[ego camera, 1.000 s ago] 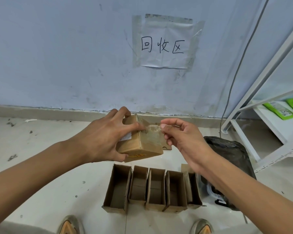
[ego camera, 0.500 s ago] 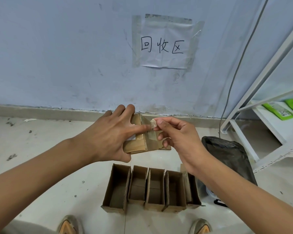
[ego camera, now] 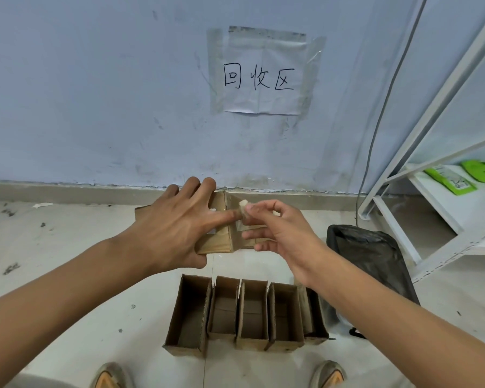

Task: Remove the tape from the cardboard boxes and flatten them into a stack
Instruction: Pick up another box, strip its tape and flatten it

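Below, open boxes point(ego camera: 245, 315) rowed; black bag point(ego camera: 373, 253) beside; left hand point(ego camera: 174, 233) grips box point(ego camera: 221, 219), right hand point(ego camera: 277, 228) pinches tape point(ego camera: 244, 205).

Bare floor point(ego camera: 67, 275) left of the row of open boxes point(ego camera: 244, 315): free passage. Right side obstructed by black bag point(ego camera: 373, 256) (touching the row's right end) and white shelf frame point(ego camera: 420, 175) beyond it. Wall point(ego camera: 95, 93) bounds the far side.
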`<state>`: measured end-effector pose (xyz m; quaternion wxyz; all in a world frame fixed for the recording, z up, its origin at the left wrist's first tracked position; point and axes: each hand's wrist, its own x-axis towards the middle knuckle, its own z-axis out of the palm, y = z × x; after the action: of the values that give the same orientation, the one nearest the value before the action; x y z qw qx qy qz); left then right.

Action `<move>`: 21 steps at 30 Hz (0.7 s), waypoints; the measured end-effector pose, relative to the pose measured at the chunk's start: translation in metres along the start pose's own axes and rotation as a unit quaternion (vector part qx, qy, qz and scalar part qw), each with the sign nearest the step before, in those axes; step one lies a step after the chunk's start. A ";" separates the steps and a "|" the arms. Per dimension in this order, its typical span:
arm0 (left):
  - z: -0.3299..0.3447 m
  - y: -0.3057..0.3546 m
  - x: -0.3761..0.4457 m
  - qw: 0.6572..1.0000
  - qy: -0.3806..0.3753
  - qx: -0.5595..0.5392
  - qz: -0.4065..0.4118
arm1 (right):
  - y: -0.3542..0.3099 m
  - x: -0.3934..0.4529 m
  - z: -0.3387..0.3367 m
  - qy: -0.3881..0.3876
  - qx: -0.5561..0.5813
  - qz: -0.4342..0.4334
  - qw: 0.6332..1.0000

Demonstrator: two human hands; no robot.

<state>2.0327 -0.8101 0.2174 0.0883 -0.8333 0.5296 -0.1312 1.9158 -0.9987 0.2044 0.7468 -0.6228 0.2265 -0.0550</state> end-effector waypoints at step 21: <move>0.010 -0.005 -0.011 0.990 0.025 -0.132 -0.033 | 0.003 0.008 -0.012 -0.034 0.123 0.009 0.992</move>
<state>2.0361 -0.7981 0.2085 -0.0399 -0.8510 0.5169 -0.0843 1.9179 -1.0120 0.1981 0.8254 -0.5259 0.1982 -0.0542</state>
